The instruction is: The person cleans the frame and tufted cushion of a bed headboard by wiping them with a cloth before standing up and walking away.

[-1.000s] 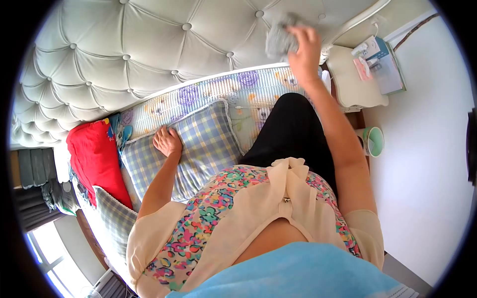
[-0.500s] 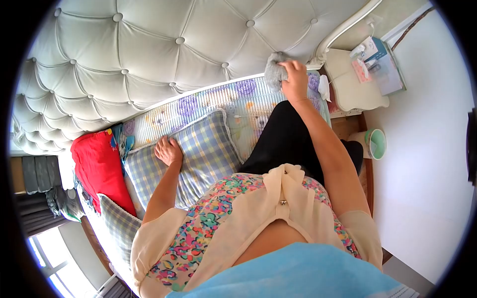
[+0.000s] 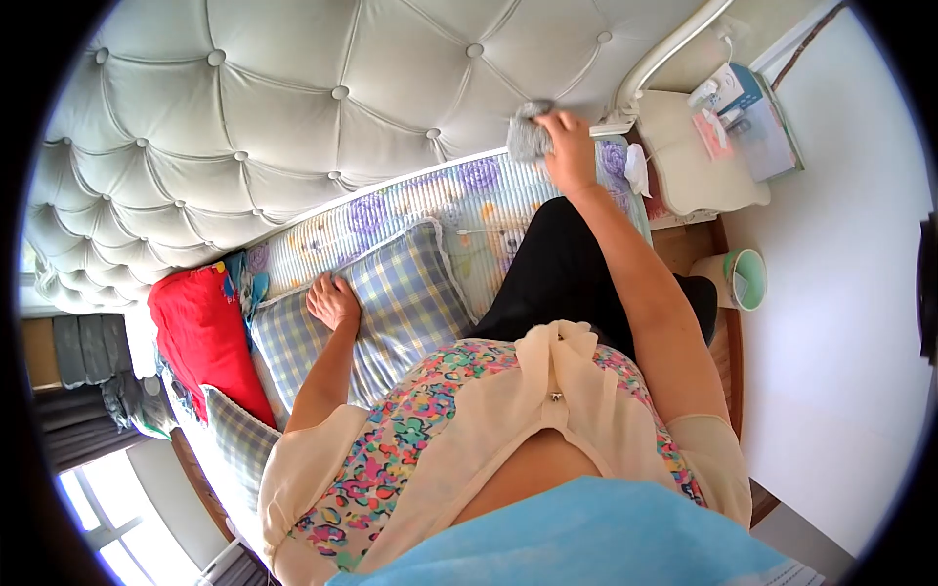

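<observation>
My right hand (image 3: 569, 151) grips a grey cleaning cloth (image 3: 529, 134) and holds it against the lower right part of the tufted, buttoned headboard (image 3: 401, 59). The cloth is bunched up, and part of it lies hidden behind my fingers. On the left, my left hand (image 3: 333, 301) rests flat with its fingers spread on a blue-and-yellow plaid pillow (image 3: 405, 288). That pillow lies on the flower-patterned mattress cover (image 3: 371, 210), just below the headboard.
A red cloth bundle (image 3: 203, 327) and a second plaid pillow (image 3: 237, 430) lie to the left. At the right stand a cream nightstand (image 3: 684, 166) with boxes (image 3: 747, 122) on it, a white tissue (image 3: 636, 171) beside it, and a waste bin (image 3: 743, 280) on the floor.
My right hand and the grey cloth have moved slightly left along the headboard. My left hand stays on the pillow. The view has shifted a little.
</observation>
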Motion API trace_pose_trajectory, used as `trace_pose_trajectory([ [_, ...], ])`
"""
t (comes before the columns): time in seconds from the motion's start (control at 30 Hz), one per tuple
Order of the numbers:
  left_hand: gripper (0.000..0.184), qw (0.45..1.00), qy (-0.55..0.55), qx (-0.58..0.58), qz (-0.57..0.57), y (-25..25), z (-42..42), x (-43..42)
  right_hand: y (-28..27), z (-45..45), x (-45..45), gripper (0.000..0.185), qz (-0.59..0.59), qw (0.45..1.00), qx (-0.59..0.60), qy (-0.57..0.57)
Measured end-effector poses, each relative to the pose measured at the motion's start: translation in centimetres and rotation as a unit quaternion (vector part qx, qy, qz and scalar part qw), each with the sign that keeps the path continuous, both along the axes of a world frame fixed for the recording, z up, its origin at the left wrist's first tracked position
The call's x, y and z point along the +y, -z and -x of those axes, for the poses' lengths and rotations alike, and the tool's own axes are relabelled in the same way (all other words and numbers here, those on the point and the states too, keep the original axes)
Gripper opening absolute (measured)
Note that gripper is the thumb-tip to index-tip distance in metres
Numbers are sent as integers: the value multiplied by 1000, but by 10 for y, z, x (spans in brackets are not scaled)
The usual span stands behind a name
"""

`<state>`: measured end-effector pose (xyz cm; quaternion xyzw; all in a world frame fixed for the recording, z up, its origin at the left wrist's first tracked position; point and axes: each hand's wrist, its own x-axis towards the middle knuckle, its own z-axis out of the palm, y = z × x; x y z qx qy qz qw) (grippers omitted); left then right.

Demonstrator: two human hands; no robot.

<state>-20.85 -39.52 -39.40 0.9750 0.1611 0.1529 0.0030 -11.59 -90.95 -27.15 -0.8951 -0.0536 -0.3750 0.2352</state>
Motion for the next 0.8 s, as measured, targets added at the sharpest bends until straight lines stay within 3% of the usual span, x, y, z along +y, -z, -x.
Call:
trace_pose_trajectory([
  [0.07,37,1000,6,-25,6,5,0,2,11,12,-7,58,-34,995,91,-10],
  [0.23,37,1000,1,-2,-3,-3,0,-3,-124,-7,-19,65,-68,990,-127,7],
  [0.3,38,1000,-3,4,-5,-2,0,-1,-145,-33,-22,65,-50,980,-190,33],
  [0.33,38,1000,-6,8,-6,-2,1,-1,-144,-40,-19,66,-35,976,-209,46],
  [0.47,38,1000,-8,3,-1,-4,-2,-7,-55,-26,-6,74,40,989,-129,66],
  [0.57,38,1000,-3,-1,-15,-2,1,-3,-40,0,-6,67,24,999,30,-1],
  [0.63,38,1000,-4,1,-11,-3,1,-5,-50,3,-10,64,21,1000,11,-9],
  [0.73,39,1000,-11,3,-8,-2,4,-4,-130,-3,-2,63,-8,997,-66,-44],
  [0.8,38,1000,-2,-1,-16,-3,1,-4,-173,-17,3,62,34,985,-171,6],
])
